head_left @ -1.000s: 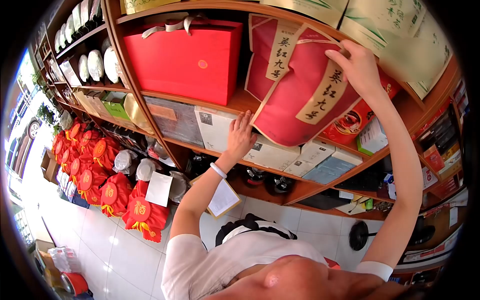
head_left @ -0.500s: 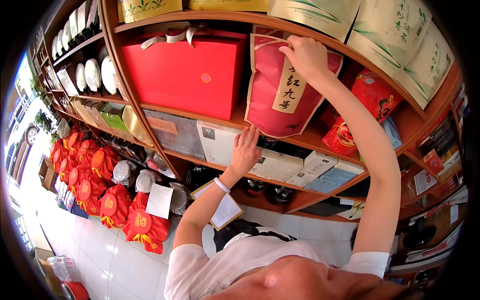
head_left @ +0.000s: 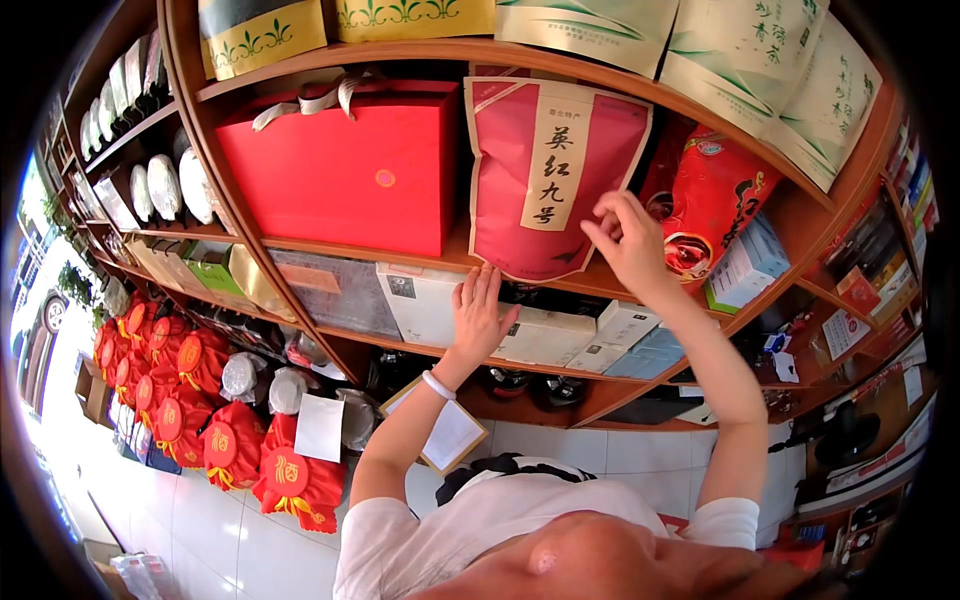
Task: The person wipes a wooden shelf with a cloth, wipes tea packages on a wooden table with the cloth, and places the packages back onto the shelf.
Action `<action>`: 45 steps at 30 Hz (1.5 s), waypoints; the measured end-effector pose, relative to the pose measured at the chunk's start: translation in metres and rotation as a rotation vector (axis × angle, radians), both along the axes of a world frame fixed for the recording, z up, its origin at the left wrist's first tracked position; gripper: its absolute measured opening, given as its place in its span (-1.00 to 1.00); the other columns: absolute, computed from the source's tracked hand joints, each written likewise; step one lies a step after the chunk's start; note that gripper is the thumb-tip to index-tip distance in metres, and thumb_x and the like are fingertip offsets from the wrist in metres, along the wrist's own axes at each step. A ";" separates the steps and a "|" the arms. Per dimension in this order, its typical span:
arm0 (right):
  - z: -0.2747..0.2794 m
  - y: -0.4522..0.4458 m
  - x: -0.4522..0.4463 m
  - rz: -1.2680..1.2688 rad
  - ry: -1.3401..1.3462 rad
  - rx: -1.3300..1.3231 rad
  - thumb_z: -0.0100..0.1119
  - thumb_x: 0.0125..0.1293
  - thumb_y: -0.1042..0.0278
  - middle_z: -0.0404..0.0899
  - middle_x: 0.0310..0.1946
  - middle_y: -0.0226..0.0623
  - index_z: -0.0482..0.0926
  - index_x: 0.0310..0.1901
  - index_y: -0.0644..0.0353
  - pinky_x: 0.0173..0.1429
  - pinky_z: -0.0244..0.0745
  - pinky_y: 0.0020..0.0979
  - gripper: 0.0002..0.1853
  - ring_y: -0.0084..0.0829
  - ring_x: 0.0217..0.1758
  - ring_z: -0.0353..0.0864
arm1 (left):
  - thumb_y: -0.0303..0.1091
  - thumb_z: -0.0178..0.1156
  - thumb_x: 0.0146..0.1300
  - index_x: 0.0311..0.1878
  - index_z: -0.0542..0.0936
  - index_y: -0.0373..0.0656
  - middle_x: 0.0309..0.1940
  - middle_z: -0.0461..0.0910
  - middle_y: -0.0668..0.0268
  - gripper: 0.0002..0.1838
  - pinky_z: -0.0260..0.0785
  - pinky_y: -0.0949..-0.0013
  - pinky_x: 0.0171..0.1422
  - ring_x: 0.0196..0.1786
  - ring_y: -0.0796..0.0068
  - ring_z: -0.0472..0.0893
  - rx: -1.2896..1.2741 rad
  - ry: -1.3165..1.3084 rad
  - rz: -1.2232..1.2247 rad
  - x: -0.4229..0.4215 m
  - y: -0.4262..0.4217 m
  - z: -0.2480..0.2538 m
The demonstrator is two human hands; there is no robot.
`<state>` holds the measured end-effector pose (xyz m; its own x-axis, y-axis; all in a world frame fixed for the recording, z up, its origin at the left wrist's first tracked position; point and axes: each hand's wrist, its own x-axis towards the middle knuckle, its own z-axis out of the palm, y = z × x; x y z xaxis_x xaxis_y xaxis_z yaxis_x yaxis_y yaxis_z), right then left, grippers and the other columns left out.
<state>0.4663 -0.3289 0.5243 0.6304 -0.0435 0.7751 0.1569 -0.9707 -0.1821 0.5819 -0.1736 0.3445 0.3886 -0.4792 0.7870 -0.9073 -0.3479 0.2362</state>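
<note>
A dark pink tea pouch (head_left: 500,180) with a cream label and black characters stands upright on a wooden shelf. My left hand (head_left: 480,312) lies open with fingers stretched out, fingertips at the shelf's front edge by the pouch's lower left corner. Beside the pouch's lower right side is my right hand (head_left: 635,245), its fingers loosely bent and apart with nothing visible in them. Whether it touches the pouch's edge I cannot tell. Right of the pouch leans a shiny red tea bag (head_left: 715,195), partly hidden by my right hand.
Left of the pouch stands a large red gift bag (head_left: 330,180) with ribbon handles. Pale green pouches (head_left: 745,60) line the shelf above. White boxes (head_left: 550,338) fill the shelf below. Red cloth-covered jars (head_left: 290,470) stand at lower left, and a blue-white box (head_left: 745,265) sits at right.
My right hand has left the pouch's top and come down to its lower right side. The pouch's full label now shows. My left hand stays near the shelf edge; the view has shifted.
</note>
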 end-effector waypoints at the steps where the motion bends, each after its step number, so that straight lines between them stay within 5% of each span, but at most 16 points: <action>1: -0.019 -0.009 -0.007 -0.132 0.040 0.048 0.28 -0.04 0.38 0.36 -0.36 -0.36 0.30 -0.31 0.18 -0.46 0.38 -0.44 -0.67 -0.47 -0.51 0.46 | -0.12 0.21 -0.05 0.12 0.26 -0.33 0.13 0.25 0.09 -0.29 0.02 0.14 0.18 0.17 0.13 0.21 0.001 -0.004 -0.009 0.000 -0.002 -0.001; 3: -0.059 -0.029 -0.013 -0.336 0.144 0.230 0.32 -0.07 0.26 0.35 -0.22 -0.30 0.28 -0.15 0.20 -0.34 0.40 -0.39 -0.51 -0.44 -0.38 0.46 | -0.10 0.20 -0.02 0.09 0.28 -0.35 0.11 0.27 0.08 -0.33 0.03 0.12 0.17 0.16 0.13 0.22 -0.038 -0.009 0.031 -0.001 -0.006 -0.003; 6: -0.102 -0.041 -0.006 -0.232 0.144 0.445 0.32 -0.08 0.13 0.29 -0.01 -0.07 0.12 0.13 0.34 -0.12 0.38 -0.35 -0.19 -0.32 -0.18 0.44 | -0.10 0.20 -0.01 0.05 0.31 -0.36 0.07 0.30 0.07 -0.36 0.05 0.11 0.14 0.13 0.12 0.24 -0.061 -0.016 0.033 -0.003 -0.010 0.003; 9: -0.124 -0.040 0.014 -0.112 0.183 0.481 0.31 -0.07 0.15 0.24 0.09 0.06 0.04 0.17 0.37 0.03 0.32 -0.30 -0.15 -0.13 0.05 0.38 | -0.11 0.20 0.00 0.02 0.32 -0.35 0.03 0.33 0.07 -0.39 0.07 0.11 0.11 0.09 0.12 0.26 -0.060 -0.015 0.038 -0.004 -0.011 0.008; 14: -0.133 -0.031 0.029 -0.150 0.061 0.535 0.30 -0.06 0.12 0.45 -0.12 0.04 0.12 0.10 0.30 -0.02 0.34 -0.23 -0.23 -0.02 -0.04 0.44 | -0.11 0.18 0.00 -0.06 0.36 -0.33 -0.08 0.39 0.10 -0.46 0.09 0.13 0.05 0.03 0.12 0.30 -0.085 -0.017 0.095 -0.001 -0.016 0.009; 31: -0.137 -0.031 0.033 -0.326 0.058 0.469 0.30 -0.11 -0.01 0.50 -0.24 0.03 0.23 0.02 0.28 -0.08 0.33 -0.14 -0.26 0.03 -0.18 0.47 | -0.11 0.19 -0.02 -0.22 0.46 -0.24 -0.33 0.35 0.18 -0.60 0.09 0.18 -0.07 -0.16 0.16 0.32 -0.008 -0.095 0.165 0.000 -0.025 0.020; 39: -0.139 -0.036 -0.027 -0.059 -0.433 0.481 0.26 0.01 0.31 0.33 -0.05 -0.15 0.29 -0.02 0.24 0.03 0.28 -0.34 -0.50 -0.28 -0.02 0.36 | -0.14 0.19 -0.02 -0.26 0.46 -0.24 -0.35 0.34 0.16 -0.63 0.10 0.16 -0.06 -0.16 0.13 0.32 -0.040 -0.154 0.152 0.005 -0.026 0.014; 45: -0.118 -0.111 -0.093 -0.453 -0.731 0.718 0.27 0.02 0.27 0.31 -0.03 -0.16 0.29 -0.01 0.30 0.09 0.19 -0.38 -0.46 -0.32 0.00 0.32 | -0.14 0.20 -0.03 -0.26 0.45 -0.24 -0.35 0.34 0.14 -0.63 0.11 0.12 -0.03 -0.14 0.10 0.31 -0.016 -0.151 0.168 0.003 -0.031 0.014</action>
